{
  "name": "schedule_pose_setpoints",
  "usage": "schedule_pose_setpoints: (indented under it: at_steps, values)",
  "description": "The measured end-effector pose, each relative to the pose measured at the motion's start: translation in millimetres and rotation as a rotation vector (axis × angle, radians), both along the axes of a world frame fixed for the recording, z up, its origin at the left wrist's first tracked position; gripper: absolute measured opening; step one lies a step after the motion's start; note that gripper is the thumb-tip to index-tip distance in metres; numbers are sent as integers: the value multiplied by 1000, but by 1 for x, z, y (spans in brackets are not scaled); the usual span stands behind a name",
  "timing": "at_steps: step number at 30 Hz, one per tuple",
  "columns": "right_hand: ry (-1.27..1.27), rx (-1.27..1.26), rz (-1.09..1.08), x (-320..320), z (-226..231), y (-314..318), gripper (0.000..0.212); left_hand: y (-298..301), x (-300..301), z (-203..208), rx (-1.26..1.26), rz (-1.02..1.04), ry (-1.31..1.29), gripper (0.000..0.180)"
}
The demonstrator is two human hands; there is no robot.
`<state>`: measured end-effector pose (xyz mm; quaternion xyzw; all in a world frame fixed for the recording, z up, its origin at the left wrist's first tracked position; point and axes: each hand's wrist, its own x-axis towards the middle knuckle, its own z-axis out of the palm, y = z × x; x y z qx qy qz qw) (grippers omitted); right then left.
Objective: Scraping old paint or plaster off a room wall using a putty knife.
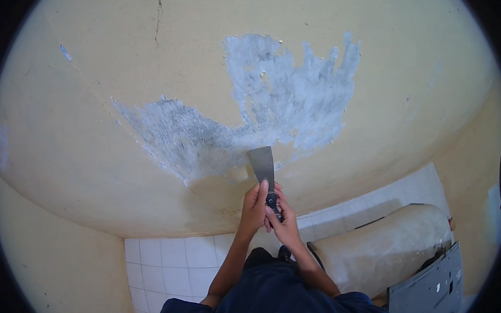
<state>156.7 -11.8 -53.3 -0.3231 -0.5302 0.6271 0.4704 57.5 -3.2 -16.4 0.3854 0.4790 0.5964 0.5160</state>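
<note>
The wall (94, 149) is filling most of the view, painted pale yellow, with a wide patch (252, 117) of bare grey showing across its middle where the paint is gone. The patch is spreading in two lobes, one toward the left and a taller one toward the upper right, and its lower edge is sitting just above the hands. Below the wall, the white tiled floor (167, 265) is showing, with a covered bulky object (381, 246) and a grey panel (429, 293) lying toward the lower right corner.

The scraper (262, 169) is standing nearly upright with its blade touching the wall at the lower edge of the bare patch, where yellow paint is meeting grey. The left hand (254, 207) is closed around the handle with a finger reaching up along the blade's base. The right hand (281, 219) is wrapped tightly around the dark handle just below it.

To do this well, I judge the blade should be staying at a low angle to the wall, pushing under the paint edge with steady two-handed pressure, not digging into the plaster.
</note>
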Motion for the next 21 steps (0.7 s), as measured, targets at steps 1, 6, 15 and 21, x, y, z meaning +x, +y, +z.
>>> schedule_pose_setpoints:
  at_steps: [1,6,15,21]
  values:
    - [68,-52,10,-5,1,1,9,3,0,8,2,14,-7,38]
    - [715,-440,482,-5,-2,14,40,19,-8,26,137,8,24,34]
    - [782,-565,625,3,16,26,40,30,-2,43,118,-27,-101,35]
    - [625,-542,429,8,43,32,37,37,-1,52,168,-60,-150,40]
